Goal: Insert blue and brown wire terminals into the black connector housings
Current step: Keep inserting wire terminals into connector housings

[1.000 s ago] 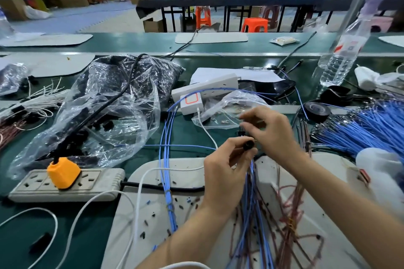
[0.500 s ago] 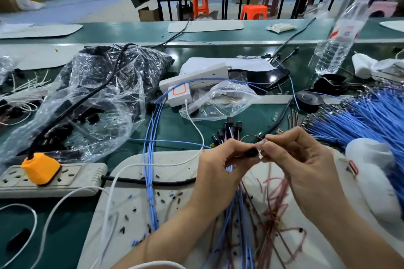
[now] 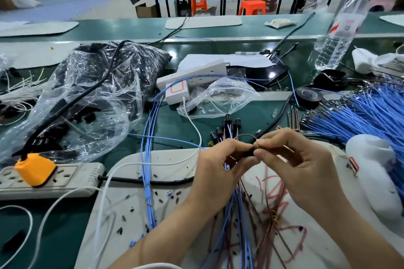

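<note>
My left hand (image 3: 218, 166) pinches a small black connector housing (image 3: 249, 152) over the white mat (image 3: 166, 203). My right hand (image 3: 293, 159) pinches the end of a brown wire (image 3: 244, 136) that loops up from the housing, fingertips touching the housing's right end. Behind the hands several finished black housings (image 3: 227, 124) stick up on blue and brown wires. A bundle of blue and brown wires (image 3: 240, 214) runs down from my left hand across the mat. A large fan of loose blue wires (image 3: 360, 113) lies at the right.
A clear bag of black parts (image 3: 87, 102) lies at the left, a power strip with an orange plug (image 3: 35, 170) in front of it. A small clear bag (image 3: 220, 98), black tape roll (image 3: 308, 95), water bottle (image 3: 336, 43) and a white cloth bundle (image 3: 376, 172) surround the work area.
Both hands came down and nearer to me over the mat; the finished housings behind them came into sight. My right hand shifted from over the housing to pinching the brown wire at its right end.
</note>
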`<state>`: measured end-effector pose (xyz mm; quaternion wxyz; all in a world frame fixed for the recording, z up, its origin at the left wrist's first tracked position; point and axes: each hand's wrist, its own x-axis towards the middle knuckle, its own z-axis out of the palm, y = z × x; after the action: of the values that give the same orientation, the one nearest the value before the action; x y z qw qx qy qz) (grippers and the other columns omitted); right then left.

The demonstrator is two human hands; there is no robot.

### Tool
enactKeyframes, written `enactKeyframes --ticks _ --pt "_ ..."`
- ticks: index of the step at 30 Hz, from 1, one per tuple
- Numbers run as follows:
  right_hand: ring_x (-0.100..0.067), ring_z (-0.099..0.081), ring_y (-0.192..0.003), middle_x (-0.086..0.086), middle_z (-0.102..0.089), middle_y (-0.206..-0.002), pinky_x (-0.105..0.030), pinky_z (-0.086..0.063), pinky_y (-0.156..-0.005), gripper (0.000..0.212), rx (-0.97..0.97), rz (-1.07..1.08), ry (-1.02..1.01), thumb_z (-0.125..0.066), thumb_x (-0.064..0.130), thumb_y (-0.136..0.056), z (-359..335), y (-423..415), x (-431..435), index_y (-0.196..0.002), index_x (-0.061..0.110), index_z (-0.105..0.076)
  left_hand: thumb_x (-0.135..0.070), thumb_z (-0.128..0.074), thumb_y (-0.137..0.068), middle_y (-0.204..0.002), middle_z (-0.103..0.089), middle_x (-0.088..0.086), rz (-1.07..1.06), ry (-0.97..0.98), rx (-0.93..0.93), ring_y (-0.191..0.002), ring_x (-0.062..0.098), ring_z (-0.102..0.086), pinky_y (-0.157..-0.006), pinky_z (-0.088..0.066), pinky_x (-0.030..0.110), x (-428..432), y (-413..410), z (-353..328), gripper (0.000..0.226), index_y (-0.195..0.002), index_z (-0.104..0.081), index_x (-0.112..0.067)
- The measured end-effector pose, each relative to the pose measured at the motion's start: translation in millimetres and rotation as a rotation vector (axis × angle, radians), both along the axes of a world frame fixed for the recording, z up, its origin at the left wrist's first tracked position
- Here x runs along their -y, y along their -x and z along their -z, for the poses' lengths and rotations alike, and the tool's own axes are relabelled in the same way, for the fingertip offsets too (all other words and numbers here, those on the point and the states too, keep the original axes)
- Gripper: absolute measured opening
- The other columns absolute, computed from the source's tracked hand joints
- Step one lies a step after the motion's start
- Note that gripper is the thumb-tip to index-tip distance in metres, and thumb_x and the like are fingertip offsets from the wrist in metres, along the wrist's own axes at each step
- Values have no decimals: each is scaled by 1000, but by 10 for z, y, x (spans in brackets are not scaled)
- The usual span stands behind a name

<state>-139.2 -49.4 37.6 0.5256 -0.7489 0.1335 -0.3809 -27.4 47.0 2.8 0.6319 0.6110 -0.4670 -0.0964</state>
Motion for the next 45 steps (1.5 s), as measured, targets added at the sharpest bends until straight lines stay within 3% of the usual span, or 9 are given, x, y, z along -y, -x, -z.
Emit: enactKeyframes --ticks 6,10,15,19,24,27,32,40,45 --pt "-15 -63 -59 -7 -70 -71 -22 -54 -62 23 -76 -45 -165 -72 26 -65 -69 32 75 -76 7 -69 -16 -70 -81 -76 -65 -21 32 -44 10 -68 -3 -58 -64 -46 15 -4 19 -27 13 -93 -68 -20" --pt "-16 -62 -58 -10 -69 -68 -20 -53 -60 22 -122 -126 -262 -71 17 -66 -84 51 138 -79 -1 -67 -19 -67 -85 -68 -63 -17 55 -45 1 -59 -3 -54 -59 -41 11 -7 20 -34 12 -91 -63 -28" --pt "-16 -63 -57 -7 -69 -67 -22 -54 -58 20 -200 -157 -226 -69 16 -67 -114 66 181 -76 -1 -64 -11 -68 -84 -72 -66 -10 39 -71 77 -62 -10 -58 -63 -40 5 0 -2 -5 13 -96 -70 -5" --pt "-22 -60 -50 -16 -65 -61 -24 -51 -48 19 -235 -196 -394 -69 13 -66 -107 79 217 -72 -3 -60 -13 -72 -81 -75 -67 -12 9 -74 118 -69 -7 -59 -66 -45 12 3 0 13 15 -94 -72 -6" --pt "-21 -63 -54 -17 -67 -64 -23 -53 -52 22 -308 -250 -396 -69 8 -65 -122 112 249 -76 -7 -56 -13 -74 -78 -89 -69 -8 3 -65 157 -71 -12 -56 -68 -44 8 -3 -14 5 16 -92 -73 -5" --pt "-21 -66 -57 -18 -68 -66 -23 -54 -54 22 -321 -260 -405 -68 6 -65 -122 114 248 -77 -8 -55 -11 -75 -77 -76 -70 -4 -1 -64 169 -68 -8 -57 -66 -44 9 -7 -10 -5 16 -90 -73 -3" --pt "-25 -67 -58 -21 -67 -67 -23 -55 -55 21 -360 -274 -408 -69 4 -66 -110 134 289 -77 -9 -57 -12 -76 -76 -69 -60 -16 60 -79 126 -59 -9 -51 -62 -41 10 -13 8 -13 16 -88 -73 -2" --pt "-24 -66 -57 -21 -66 -66 -25 -56 -54 12 -325 -278 -500 -71 3 -63 -96 110 264 -68 0 -60 -15 -77 -74 -60 -62 -8 99 -65 -51 -49 1 -51 -53 -44 17 8 41 15 14 -84 -72 -6" --pt "-22 -67 -59 -13 -69 -68 -25 -56 -56 15 -274 -258 -481 -70 7 -68 -16 78 235 -73 -2 -58 -17 -74 -77 -62 -64 -14 80 -79 -66 -51 0 -51 -54 -43 15 10 10 7 9 -82 -69 -22"
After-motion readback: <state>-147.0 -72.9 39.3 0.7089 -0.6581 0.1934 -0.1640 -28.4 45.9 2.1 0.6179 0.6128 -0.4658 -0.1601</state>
